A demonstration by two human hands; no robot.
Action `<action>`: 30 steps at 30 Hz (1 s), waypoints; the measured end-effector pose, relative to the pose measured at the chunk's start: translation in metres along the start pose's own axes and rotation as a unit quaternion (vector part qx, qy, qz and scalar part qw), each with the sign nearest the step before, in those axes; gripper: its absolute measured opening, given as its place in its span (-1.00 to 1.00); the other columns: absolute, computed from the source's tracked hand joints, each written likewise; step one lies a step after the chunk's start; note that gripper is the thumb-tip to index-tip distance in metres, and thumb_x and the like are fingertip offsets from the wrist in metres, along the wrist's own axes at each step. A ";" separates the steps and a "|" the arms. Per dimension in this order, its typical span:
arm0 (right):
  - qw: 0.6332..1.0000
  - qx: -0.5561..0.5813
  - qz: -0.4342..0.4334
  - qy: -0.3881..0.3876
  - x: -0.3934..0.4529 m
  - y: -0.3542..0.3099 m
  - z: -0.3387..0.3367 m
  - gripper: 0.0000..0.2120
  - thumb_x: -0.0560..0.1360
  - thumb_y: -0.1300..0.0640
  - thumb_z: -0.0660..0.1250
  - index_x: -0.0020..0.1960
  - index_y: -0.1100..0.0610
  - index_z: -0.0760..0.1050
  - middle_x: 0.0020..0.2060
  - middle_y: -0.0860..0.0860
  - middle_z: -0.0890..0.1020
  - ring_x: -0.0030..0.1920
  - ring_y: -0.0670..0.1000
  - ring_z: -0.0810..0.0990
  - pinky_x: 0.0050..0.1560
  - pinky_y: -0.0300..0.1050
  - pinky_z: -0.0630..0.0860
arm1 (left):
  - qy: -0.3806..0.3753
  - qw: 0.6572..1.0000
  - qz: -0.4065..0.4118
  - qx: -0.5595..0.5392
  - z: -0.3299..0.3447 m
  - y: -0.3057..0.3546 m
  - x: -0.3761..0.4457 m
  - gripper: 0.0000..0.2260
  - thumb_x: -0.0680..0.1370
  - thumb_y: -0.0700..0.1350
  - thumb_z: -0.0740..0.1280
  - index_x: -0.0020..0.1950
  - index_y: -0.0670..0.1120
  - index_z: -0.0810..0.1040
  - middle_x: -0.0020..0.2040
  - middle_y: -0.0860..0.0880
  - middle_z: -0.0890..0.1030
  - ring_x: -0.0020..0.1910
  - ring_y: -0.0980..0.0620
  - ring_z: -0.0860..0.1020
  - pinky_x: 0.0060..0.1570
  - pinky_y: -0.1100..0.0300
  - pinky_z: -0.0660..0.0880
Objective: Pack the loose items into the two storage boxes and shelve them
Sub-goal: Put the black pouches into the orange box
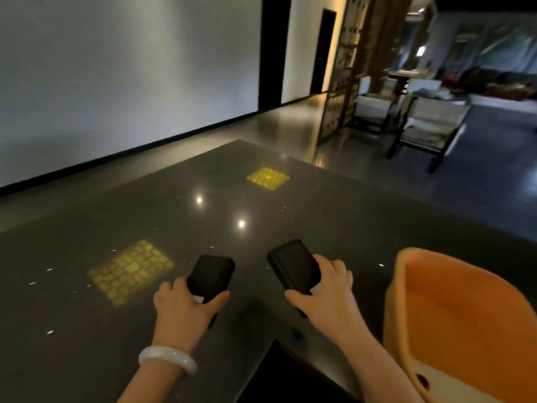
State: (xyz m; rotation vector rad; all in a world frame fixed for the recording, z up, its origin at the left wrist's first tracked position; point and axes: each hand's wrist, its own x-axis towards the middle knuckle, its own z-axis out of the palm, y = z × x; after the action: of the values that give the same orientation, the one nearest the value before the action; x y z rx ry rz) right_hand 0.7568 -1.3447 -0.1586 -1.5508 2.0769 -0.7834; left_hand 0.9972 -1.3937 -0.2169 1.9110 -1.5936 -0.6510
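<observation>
Two flat black slabs with rounded corners and a matte finish sit in my grip above the glossy dark table [334,205]: my left hand [186,306] wraps the left slab [213,273], my right hand [325,289] clasps the right slab [292,264]. Just beside my right arm stands an orange storage box [453,309], soft-walled with curved edges.

Glossy dark stone-like bench [290,205] mirrored ceiling lights, two matt black slabs [210,276] looked smooth plastic, orange box [453,309] matt, bangle [168,359] polished white.
</observation>
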 end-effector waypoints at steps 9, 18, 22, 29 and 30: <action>0.982 -0.038 0.052 0.177 -0.041 0.116 -0.139 -0.31 0.28 -0.10 0.53 0.33 -0.11 0.32 0.16 -0.09 0.38 0.17 -0.07 0.29 0.09 -0.09 0.30 | -0.096 0.979 0.170 -0.059 0.074 0.144 -0.076 -0.40 0.26 0.36 0.43 0.14 0.08 0.37 -0.03 0.15 0.29 0.07 0.14 0.25 0.04 0.19 0.29; 0.991 -0.116 0.062 -0.023 -0.023 0.205 -0.170 -0.22 0.27 -0.15 0.50 0.41 -0.10 0.25 0.25 -0.08 0.32 0.33 0.03 0.26 0.29 -0.01 0.28 | -0.144 0.962 0.228 -0.043 0.119 0.207 -0.139 -0.38 0.34 0.25 0.46 0.28 0.05 0.35 0.14 0.06 0.30 0.16 0.14 0.25 0.06 0.26 0.26; 0.979 -0.150 0.029 -0.136 -0.005 0.212 -0.164 -0.27 0.29 -0.11 0.50 0.37 -0.11 0.27 0.14 -0.11 0.31 0.27 0.02 0.27 0.27 0.00 0.33 | -0.133 0.965 0.226 -0.005 0.124 0.206 -0.142 -0.35 0.36 0.24 0.45 0.33 0.00 0.34 0.16 0.03 0.30 0.21 0.07 0.25 0.10 0.23 0.28; 0.954 -0.162 0.022 -0.250 0.023 0.217 -0.146 -0.39 0.33 0.04 0.52 0.31 -0.10 0.35 0.23 -0.05 0.43 0.25 0.06 0.42 0.25 0.10 0.45 | -0.144 0.967 0.209 0.028 0.131 0.202 -0.136 -0.29 0.34 0.27 0.45 0.36 0.01 0.33 0.16 0.04 0.29 0.20 0.08 0.22 0.17 0.17 0.30; 0.951 -0.167 0.027 -0.259 0.023 0.220 -0.143 -0.42 0.33 0.03 0.52 0.28 -0.11 0.36 0.21 -0.05 0.44 0.19 0.05 0.46 0.18 0.05 0.50 | -0.148 0.967 0.204 0.030 0.132 0.202 -0.135 -0.28 0.33 0.28 0.45 0.37 0.01 0.32 0.16 0.04 0.29 0.20 0.08 0.22 0.18 0.15 0.30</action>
State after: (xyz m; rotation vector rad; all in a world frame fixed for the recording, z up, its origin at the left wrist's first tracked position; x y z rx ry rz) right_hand 0.5013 -1.2936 -0.1982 -1.6365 1.8970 0.0196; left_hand 0.7401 -1.3028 -0.1720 1.5010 -2.1373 -0.7374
